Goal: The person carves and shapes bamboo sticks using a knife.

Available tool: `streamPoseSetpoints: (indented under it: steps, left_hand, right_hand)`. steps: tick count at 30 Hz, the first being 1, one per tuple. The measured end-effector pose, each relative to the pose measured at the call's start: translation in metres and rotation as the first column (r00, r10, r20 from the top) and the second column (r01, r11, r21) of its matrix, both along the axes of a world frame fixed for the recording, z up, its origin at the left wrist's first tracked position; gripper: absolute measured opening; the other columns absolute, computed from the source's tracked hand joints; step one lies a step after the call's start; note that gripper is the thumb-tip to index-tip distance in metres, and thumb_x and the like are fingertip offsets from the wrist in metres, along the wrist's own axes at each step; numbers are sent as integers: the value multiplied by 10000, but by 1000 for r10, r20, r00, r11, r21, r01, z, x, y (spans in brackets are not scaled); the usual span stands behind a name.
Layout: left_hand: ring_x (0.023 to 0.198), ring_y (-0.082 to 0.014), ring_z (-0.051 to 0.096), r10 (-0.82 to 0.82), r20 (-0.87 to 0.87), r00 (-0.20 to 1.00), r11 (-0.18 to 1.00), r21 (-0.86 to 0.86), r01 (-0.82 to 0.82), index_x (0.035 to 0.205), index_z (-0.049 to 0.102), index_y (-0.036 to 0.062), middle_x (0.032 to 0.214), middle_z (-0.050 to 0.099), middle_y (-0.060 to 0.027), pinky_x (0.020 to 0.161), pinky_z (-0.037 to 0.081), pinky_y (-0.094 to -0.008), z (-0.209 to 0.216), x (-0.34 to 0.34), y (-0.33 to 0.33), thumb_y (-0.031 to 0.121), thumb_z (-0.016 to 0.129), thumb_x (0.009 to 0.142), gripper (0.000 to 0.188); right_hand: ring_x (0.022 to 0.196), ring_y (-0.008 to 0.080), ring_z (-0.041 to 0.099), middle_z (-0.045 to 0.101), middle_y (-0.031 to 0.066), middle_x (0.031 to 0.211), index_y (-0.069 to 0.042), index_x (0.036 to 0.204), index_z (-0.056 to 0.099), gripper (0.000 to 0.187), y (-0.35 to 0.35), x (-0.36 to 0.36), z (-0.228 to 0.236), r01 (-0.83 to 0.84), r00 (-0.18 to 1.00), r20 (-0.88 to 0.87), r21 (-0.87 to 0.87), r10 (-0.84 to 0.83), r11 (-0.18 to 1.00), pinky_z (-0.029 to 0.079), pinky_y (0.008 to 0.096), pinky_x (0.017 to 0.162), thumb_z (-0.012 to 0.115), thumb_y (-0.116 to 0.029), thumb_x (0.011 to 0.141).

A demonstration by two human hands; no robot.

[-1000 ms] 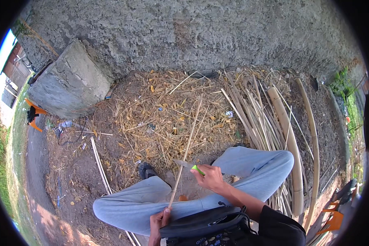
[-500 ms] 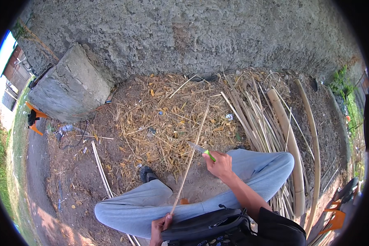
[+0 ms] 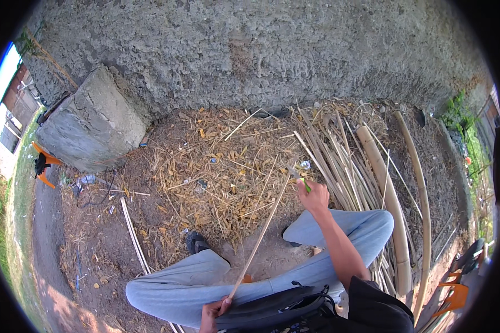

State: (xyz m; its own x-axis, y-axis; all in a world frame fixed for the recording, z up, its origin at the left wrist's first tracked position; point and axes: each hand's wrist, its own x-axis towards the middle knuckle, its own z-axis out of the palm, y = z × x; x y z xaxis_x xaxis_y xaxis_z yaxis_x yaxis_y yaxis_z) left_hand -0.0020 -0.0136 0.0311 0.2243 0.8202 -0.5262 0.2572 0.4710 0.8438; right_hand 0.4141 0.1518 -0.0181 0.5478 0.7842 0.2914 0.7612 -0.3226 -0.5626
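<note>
My left hand (image 3: 215, 312), low by my lap, is closed round the near end of a thin bamboo strip (image 3: 259, 236). The strip slants up and away to the right, above the ground between my legs. In my right hand (image 3: 314, 195) I grip a knife (image 3: 307, 185) with a green handle. Its blade points up and to the left and meets the far end of the strip; whether the edge is cutting cannot be made out.
At the right lie a heap of split bamboo strips (image 3: 339, 161), a thick bamboo pole (image 3: 384, 194) and a thinner curved pole (image 3: 422, 194). Two pale strips (image 3: 132, 233) lie left. Shavings and dry leaves (image 3: 228, 183) cover the ground before a rough wall (image 3: 272, 50). A concrete block (image 3: 94, 122) stands far left.
My right hand with the knife has moved away from me and to the right, along the strip to its far end. My left hand keeps its hold near my lap.
</note>
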Motion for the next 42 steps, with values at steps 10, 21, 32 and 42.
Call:
streamPoseSetpoints:
  steps: [10, 21, 32, 42]
  left_hand:
    - [587, -12, 368, -67, -7, 998, 993, 98, 67, 894, 677, 39, 630, 446, 105, 555, 289, -207, -25, -12, -4, 322, 592, 988, 310]
    - [601, -50, 330, 65, 54, 996, 998, -11, -65, 628, 468, 98, 621, 385, 103, 522, 241, -263, 25, 15, 24, 433, 558, 989, 500]
    - [463, -19, 316, 24, 101, 995, 988, -154, -8, 1045, 669, -46, 567, 432, 59, 431, 227, -219, 9, 7, 29, 291, 478, 1040, 387]
    - [474, -20, 351, 85, 94, 992, 985, -159, -70, 1047, 692, -41, 589, 472, 49, 438, 243, -212, -2, 7, 26, 271, 552, 1012, 344]
  right_hand:
    - [579, 321, 625, 630, 179, 622, -45, 841, 733, 443, 11, 88, -9, 328, 931, -120, -135, -344, 935, 465, 427, 560, 554, -438, 942]
    - [443, 164, 504, 567, 59, 587, 0, 894, 688, 279, -50, -76, 33, -280, 860, -407, 131, 309, 951, 372, 341, 439, 615, -264, 947]
    - [509, 276, 628, 655, 76, 682, -87, 902, 691, 263, -96, -157, 20, -745, 651, -87, 120, 754, 656, 479, 389, 421, 682, -348, 875]
    - [506, 266, 607, 643, 66, 698, -87, 959, 701, 234, -97, -160, 23, -753, 646, -99, 79, 757, 653, 468, 385, 423, 702, -301, 865]
